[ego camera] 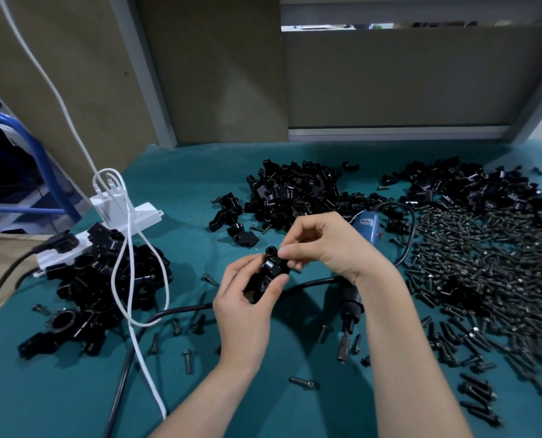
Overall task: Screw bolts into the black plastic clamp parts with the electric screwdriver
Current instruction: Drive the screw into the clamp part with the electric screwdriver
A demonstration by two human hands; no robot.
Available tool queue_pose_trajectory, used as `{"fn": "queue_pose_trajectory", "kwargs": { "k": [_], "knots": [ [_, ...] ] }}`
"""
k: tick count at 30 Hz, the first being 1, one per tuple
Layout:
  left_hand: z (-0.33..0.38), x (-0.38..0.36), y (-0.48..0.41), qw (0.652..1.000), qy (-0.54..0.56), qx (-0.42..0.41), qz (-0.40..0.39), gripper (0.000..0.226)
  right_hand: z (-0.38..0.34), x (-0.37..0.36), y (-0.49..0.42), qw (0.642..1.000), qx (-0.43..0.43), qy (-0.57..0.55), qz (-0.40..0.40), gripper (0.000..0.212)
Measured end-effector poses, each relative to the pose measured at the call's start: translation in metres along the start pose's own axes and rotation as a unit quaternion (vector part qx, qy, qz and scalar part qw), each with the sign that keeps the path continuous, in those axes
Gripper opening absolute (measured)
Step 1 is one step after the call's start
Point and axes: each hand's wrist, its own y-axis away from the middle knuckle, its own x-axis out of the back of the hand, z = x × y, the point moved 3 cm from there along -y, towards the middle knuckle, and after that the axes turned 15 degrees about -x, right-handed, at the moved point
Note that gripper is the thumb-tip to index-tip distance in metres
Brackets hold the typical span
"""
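The left hand (247, 298) curls fingers and thumb round a black plastic clamp part (271, 271), and just above it the right hand (323, 245) pinches a bolt (270, 250) standing in the part's top end. The electric screwdriver (351, 306) lies on the green mat (263, 406) under the right wrist, held by neither hand. Loose bolts (484, 279) spread to the right of the right hand, and a pile of clamp parts (295, 194) lies beyond both hands.
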Motion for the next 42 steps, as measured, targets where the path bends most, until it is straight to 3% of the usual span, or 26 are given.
{"fn": "queue_pose_trajectory", "kwargs": {
  "k": [5, 16, 23, 25, 28, 38, 40, 42],
  "knots": [
    [-0.003, -0.001, 0.0, 1.0, 0.02, -0.001, -0.002, 0.03, 0.002, 0.002, 0.002, 0.999, -0.017, -0.029, -0.021, 0.007],
    [-0.005, 0.0, 0.0, 1.0, 0.026, 0.001, 0.0, 0.024, 0.0, -0.002, 0.001, 1.0, -0.022, -0.002, 0.01, 0.021],
    [-0.01, -0.001, 0.001, 0.998, 0.034, 0.058, -0.019, 0.016, -0.002, 0.003, 0.006, 0.999, -0.032, 0.015, 0.008, 0.013],
    [-0.007, -0.003, 0.001, 0.996, 0.046, 0.053, -0.047, 0.015, -0.005, 0.005, 0.009, 0.998, -0.02, 0.048, 0.021, 0.015],
    [-0.005, -0.006, 0.004, 0.995, 0.048, 0.04, -0.075, 0.031, -0.006, 0.003, 0.011, 0.998, -0.025, 0.049, 0.011, 0.016],
    [0.003, -0.002, 0.0, 0.996, 0.04, -0.003, -0.08, 0.026, -0.011, -0.013, 0.014, 0.996, -0.029, 0.086, -0.027, 0.011],
    [0.003, -0.003, 0.002, 0.995, 0.04, -0.014, -0.094, 0.024, -0.01, -0.001, 0.02, 0.996, -0.036, 0.088, 0.001, 0.009],
    [0.004, -0.004, 0.002, 0.994, 0.037, -0.013, -0.105, 0.022, -0.003, 0.029, 0.026, 0.987, -0.05, 0.08, 0.131, 0.002]
  ]
}}
